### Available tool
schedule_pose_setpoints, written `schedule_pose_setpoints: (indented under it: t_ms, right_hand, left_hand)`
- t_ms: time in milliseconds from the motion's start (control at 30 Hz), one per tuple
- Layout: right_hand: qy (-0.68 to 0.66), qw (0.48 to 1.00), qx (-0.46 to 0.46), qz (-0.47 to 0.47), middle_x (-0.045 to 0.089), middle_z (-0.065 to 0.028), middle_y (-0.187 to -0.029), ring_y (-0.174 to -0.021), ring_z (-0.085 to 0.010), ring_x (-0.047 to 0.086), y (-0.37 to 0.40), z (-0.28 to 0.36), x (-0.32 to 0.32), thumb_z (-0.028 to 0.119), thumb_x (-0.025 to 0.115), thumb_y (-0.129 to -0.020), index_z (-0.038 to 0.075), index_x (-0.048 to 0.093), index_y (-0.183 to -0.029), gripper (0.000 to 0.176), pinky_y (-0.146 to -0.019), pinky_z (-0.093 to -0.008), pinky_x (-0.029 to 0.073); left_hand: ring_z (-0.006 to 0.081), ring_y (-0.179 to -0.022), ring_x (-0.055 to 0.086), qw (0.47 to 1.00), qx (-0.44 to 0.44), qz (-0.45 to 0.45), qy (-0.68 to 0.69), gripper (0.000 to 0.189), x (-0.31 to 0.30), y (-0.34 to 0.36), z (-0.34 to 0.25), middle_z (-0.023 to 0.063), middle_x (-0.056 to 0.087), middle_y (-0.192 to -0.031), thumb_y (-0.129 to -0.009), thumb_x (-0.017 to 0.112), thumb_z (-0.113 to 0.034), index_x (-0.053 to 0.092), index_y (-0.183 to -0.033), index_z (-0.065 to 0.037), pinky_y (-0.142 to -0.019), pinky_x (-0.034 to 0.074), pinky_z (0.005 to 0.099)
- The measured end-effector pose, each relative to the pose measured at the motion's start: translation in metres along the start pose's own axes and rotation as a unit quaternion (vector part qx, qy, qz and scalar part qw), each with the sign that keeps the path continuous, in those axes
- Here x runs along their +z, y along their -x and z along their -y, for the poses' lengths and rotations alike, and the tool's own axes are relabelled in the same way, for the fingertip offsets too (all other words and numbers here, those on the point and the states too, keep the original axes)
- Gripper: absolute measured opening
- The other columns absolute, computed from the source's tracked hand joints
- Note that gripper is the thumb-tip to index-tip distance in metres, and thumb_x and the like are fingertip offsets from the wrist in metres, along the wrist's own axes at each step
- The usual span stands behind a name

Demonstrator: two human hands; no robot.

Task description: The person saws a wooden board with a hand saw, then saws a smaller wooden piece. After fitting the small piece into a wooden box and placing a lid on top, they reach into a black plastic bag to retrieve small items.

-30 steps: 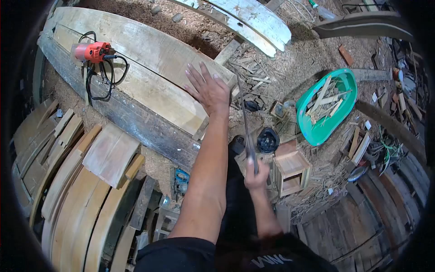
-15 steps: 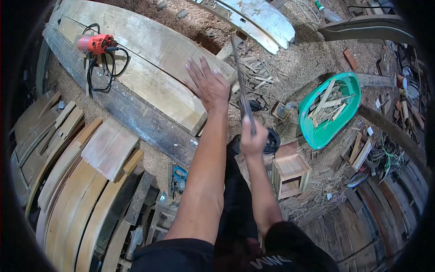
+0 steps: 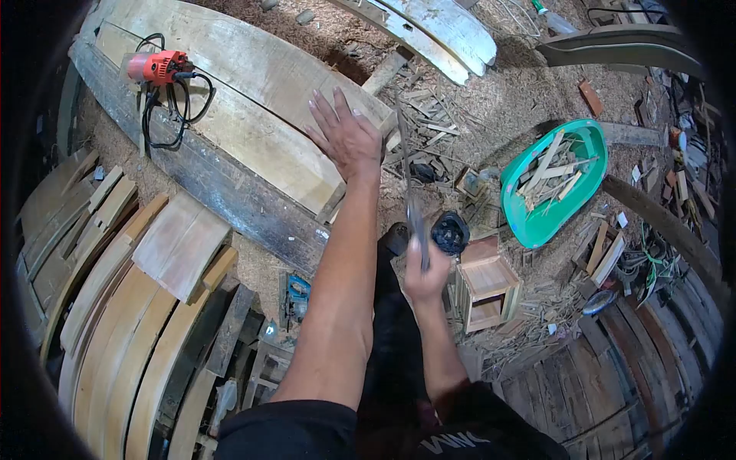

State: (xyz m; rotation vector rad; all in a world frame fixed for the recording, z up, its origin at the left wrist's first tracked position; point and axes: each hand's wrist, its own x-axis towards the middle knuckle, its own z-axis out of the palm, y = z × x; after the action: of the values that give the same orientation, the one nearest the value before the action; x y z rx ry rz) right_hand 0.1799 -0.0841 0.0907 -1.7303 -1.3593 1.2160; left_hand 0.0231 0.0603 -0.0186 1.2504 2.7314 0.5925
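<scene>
At the near end of the curved pale plank, the left hand lies palm down with fingers spread, gripping nothing, presumably to steady the wood, while the fingers of the right hand are closed round the handle end of a long thin blade, probably a saw, held beside the plank's end. The plank lies lengthwise on a weathered grey board, smooth-faced and light, split by a long dark seam; the blade looks narrow and dark, though blur hides its edge and whether it touches wood.
</scene>
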Motion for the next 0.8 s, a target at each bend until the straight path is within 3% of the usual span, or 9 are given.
schedule_pose_setpoints:
  t_ms: [233, 367, 433, 533, 633, 700, 800]
  right_hand:
    - [-0.008, 1.0, 0.008, 0.014, 0.047, -0.0116, -0.055, -0.049, -0.0173, 0.045, -0.08, 0.01, 0.036, 0.022, 0.06, -0.096, 0.0, 0.06, -0.075, 0.03, -0.049, -0.0341, 0.039]
    - [-0.026, 1.0, -0.009, 0.0, 0.045, -0.0068, -0.055, -0.052, -0.0126, 0.046, 0.013, 0.006, -0.004, 0.021, 0.057, -0.097, -0.003, 0.063, -0.079, 0.03, -0.05, -0.0334, 0.039]
    - [-0.025, 1.0, 0.004, 0.008, 0.044, -0.0044, -0.055, -0.054, -0.0099, 0.046, 0.002, 0.016, -0.005, 0.023, 0.057, -0.098, -0.002, 0.061, -0.077, 0.033, -0.05, -0.0326, 0.038]
    - [0.029, 0.999, 0.033, 0.022, 0.047, -0.0079, -0.055, -0.05, -0.0145, 0.045, -0.069, 0.007, 0.026, 0.025, 0.059, -0.098, 0.0, 0.059, -0.075, 0.035, -0.049, -0.0339, 0.038]
    - [-0.004, 1.0, 0.01, 0.022, 0.05, -0.0105, -0.056, -0.049, -0.0172, 0.047, -0.047, 0.008, 0.016, 0.023, 0.059, -0.097, 0.0, 0.06, -0.075, 0.032, -0.049, -0.0351, 0.039]
    - [-0.014, 1.0, 0.014, 0.019, 0.051, -0.0098, -0.058, -0.052, -0.0141, 0.051, 0.012, -0.003, -0.005, 0.021, 0.06, -0.096, -0.001, 0.066, -0.084, 0.026, -0.051, -0.0339, 0.041]
    - [0.01, 0.999, 0.036, 0.034, 0.048, -0.0056, -0.058, -0.054, -0.0121, 0.049, 0.002, 0.0, -0.012, 0.024, 0.059, -0.097, -0.001, 0.064, -0.082, 0.029, -0.051, -0.0305, 0.039]
  left_hand:
    - [0.0352, -0.151, 0.018, 1.0, -0.014, 0.024, -0.007, 0.064, -0.002, 0.0, 0.003, 0.0178, 0.021, -0.163, -0.089, 0.05, -0.022, 0.038, -0.151, -0.011, -0.121, 0.007, 0.058]
    - [0.037, -0.15, 0.021, 1.0, -0.006, 0.012, 0.004, 0.06, 0.001, 0.002, 0.003, 0.0194, 0.026, -0.16, -0.09, 0.049, -0.021, 0.041, -0.148, -0.011, -0.12, 0.009, 0.0592]
    - [0.0379, -0.149, 0.022, 1.0, -0.006, -0.005, 0.002, 0.058, 0.003, -0.006, 0.004, 0.02, 0.029, -0.159, -0.091, 0.048, -0.02, 0.042, -0.148, -0.011, -0.119, 0.01, 0.0597]
    - [0.0374, -0.149, 0.021, 1.0, -0.001, -0.01, 0.004, 0.059, 0.004, -0.003, 0.002, 0.0195, 0.028, -0.159, -0.09, 0.049, -0.019, 0.04, -0.149, -0.011, -0.12, 0.009, 0.0593]
    - [0.0368, -0.149, 0.021, 1.0, 0.0, 0.001, -0.013, 0.06, -0.001, -0.004, 0.0, 0.0195, 0.027, -0.159, -0.09, 0.049, -0.019, 0.04, -0.149, -0.011, -0.12, 0.01, 0.0587]
    - [0.0364, -0.15, 0.021, 1.0, 0.001, 0.005, -0.018, 0.06, 0.001, -0.001, 0.002, 0.0192, 0.027, -0.16, -0.09, 0.048, -0.019, 0.04, -0.149, -0.01, -0.12, 0.01, 0.0584]
    - [0.0358, -0.15, 0.021, 1.0, -0.002, -0.002, -0.021, 0.06, 0.0, -0.005, -0.001, 0.0187, 0.027, -0.16, -0.09, 0.048, -0.019, 0.04, -0.149, -0.011, -0.12, 0.01, 0.0583]
